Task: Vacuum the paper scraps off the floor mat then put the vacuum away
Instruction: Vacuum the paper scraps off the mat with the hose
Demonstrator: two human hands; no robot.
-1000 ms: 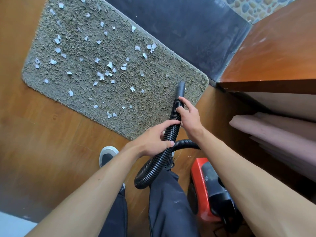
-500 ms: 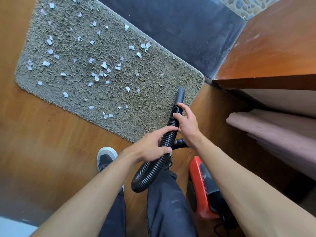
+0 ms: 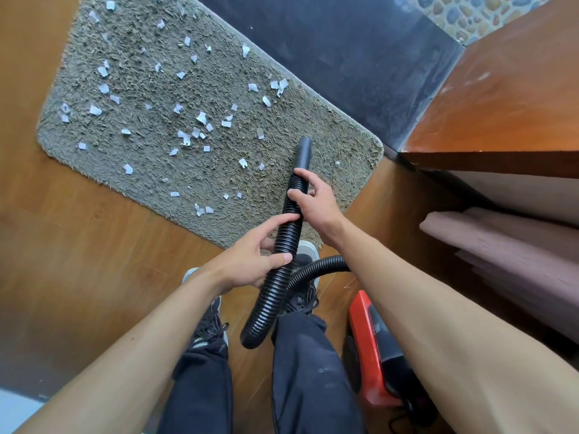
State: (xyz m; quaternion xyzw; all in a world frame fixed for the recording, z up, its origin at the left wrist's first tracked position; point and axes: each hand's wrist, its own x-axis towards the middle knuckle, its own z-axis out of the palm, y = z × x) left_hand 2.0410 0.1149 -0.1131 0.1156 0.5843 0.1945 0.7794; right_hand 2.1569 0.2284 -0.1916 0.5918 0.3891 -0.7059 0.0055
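left hand (image 3: 247, 265), right hand (image 3: 313, 202) grip one hose (image 3: 286, 239).

White scraps (image 3: 202, 117), grey-brown mat (image 3: 329, 126)

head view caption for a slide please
Left hand and right hand hold the black vacuum hose, nozzle over a grey floor mat strewn with paper scraps, red vacuum nearby
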